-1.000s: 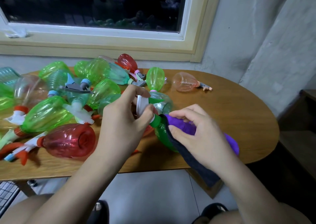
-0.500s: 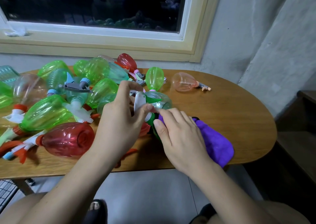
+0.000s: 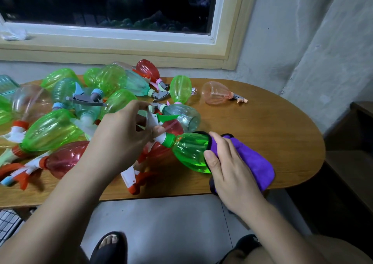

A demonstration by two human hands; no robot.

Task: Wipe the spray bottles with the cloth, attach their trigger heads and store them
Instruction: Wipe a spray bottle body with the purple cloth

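While left hand (image 3: 121, 140) grips trigger (image 3: 151, 120), cloth (image 3: 254, 163) cups bottle (image 3: 189, 152).

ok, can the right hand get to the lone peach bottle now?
Probably yes: only bare table lies between right hand and peach bottle. But it holds the cloth on the green bottle, so it must let go first.

The base of the green bottle (image 3: 189, 150) is out of sight under the purple cloth (image 3: 256, 161), itself half covered by the right hand (image 3: 232, 173). The left hand (image 3: 121, 140) hides much of the white trigger head (image 3: 151, 120) it pinches. A red bottle (image 3: 173, 127) behind them shows only in part. The left edge cuts off several bottles (image 3: 5, 112).
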